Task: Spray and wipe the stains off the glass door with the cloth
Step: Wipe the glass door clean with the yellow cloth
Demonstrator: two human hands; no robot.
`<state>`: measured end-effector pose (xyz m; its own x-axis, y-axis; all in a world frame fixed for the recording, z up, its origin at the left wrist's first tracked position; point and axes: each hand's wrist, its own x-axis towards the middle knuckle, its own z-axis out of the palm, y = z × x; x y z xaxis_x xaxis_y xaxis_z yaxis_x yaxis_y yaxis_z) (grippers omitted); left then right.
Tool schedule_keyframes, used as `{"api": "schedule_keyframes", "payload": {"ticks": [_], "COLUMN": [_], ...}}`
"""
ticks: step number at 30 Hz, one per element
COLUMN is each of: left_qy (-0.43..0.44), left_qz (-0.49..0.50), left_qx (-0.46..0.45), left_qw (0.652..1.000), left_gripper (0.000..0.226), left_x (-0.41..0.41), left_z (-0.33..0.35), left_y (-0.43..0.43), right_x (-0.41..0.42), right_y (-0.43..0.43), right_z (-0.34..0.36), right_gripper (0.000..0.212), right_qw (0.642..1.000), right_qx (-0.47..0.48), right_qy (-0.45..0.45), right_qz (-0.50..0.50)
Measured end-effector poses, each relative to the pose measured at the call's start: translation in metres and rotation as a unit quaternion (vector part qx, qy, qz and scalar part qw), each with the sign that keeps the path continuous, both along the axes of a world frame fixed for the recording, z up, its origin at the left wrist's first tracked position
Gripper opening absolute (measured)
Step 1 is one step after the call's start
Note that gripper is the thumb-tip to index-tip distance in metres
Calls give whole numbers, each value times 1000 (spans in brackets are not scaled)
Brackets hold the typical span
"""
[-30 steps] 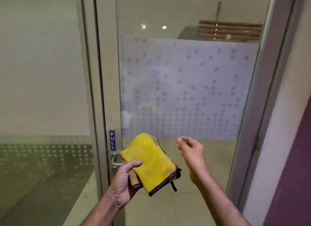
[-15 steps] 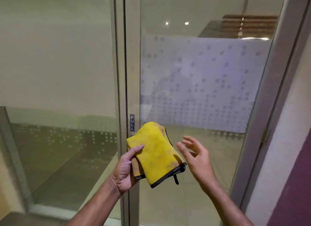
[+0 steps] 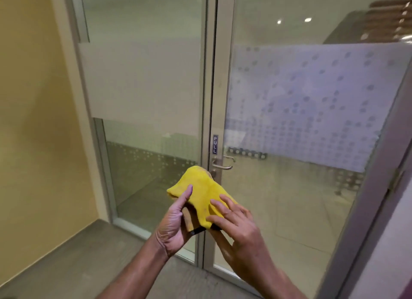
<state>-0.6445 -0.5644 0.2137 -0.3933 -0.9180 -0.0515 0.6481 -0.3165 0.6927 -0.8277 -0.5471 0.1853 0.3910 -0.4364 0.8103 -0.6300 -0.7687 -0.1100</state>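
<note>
- Cloth (image 3: 200, 187): yellow, dark-edged; held up in front of the door (image 3: 289, 209) frame, just below the handle (image 3: 223, 166).
- Left hand (image 3: 174, 227): grips the cloth; thumb pressed on top, fingers curled beneath.
- Right hand (image 3: 240, 229): fingers spread and fairly straight, resting on the cloth's top; not curled round it.
- Door: frosted dotted band across the glass; PULL label (image 3: 215, 144) above the handle.

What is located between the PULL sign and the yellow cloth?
The metal door handle, in the head view: below the PULL sign, above the yellow cloth.
</note>
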Motion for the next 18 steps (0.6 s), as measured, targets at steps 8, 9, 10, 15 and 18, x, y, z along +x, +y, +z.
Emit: {"api": "schedule_keyframes", "payload": {"ticks": [8, 9, 10, 15, 18], "left_qy": [-66, -65, -66, -76, -54], "left_qz": [105, 116, 129, 183, 230], "left_qx": [-6, -3, 5, 59, 78], "left_qw": [992, 991, 989, 978, 969], "left_gripper": [87, 90, 92, 41, 40], "left_x": [74, 86, 99, 164, 215], "left_z": [-12, -12, -13, -14, -16], "left_y": [88, 101, 113, 182, 228], "right_x": [84, 97, 111, 187, 228], "right_y": [59, 67, 76, 123, 153], "right_z": [-2, -2, -2, -1, 3], "right_gripper": [11, 13, 13, 23, 43], "right_qw": [995, 993, 991, 968, 960], "right_qx": [-15, -24, -31, -3, 90], "right_qy": [24, 38, 53, 113, 15], "right_qz": [94, 109, 123, 224, 264]}}
